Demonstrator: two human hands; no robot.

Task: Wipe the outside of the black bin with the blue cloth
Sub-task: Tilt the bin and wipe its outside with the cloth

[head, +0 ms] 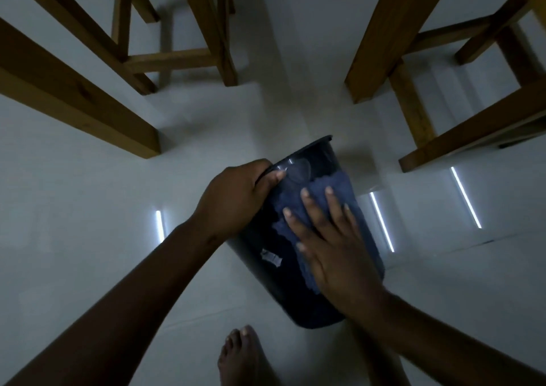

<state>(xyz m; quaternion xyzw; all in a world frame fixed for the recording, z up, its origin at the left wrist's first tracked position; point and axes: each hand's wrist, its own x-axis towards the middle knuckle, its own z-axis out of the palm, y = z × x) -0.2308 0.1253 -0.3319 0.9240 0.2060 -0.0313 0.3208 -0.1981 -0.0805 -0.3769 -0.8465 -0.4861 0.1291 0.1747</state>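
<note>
The black bin (274, 285) lies tipped over above the pale floor, its open rim pointing away from me and its base near my foot. My left hand (233, 196) grips the rim at the bin's left side, thumb over the edge. The blue cloth (319, 196) is spread on the bin's upper wall. My right hand (334, 238) presses flat on the cloth with fingers spread. A small white label (270, 257) sticks to the bin's side, left of the cloth.
Wooden table and stool legs (88, 102) stand to the left and far left; more wooden legs (381, 46) rise at the right. My bare foot (242, 353) rests on the glossy tiled floor (88, 238) just below the bin.
</note>
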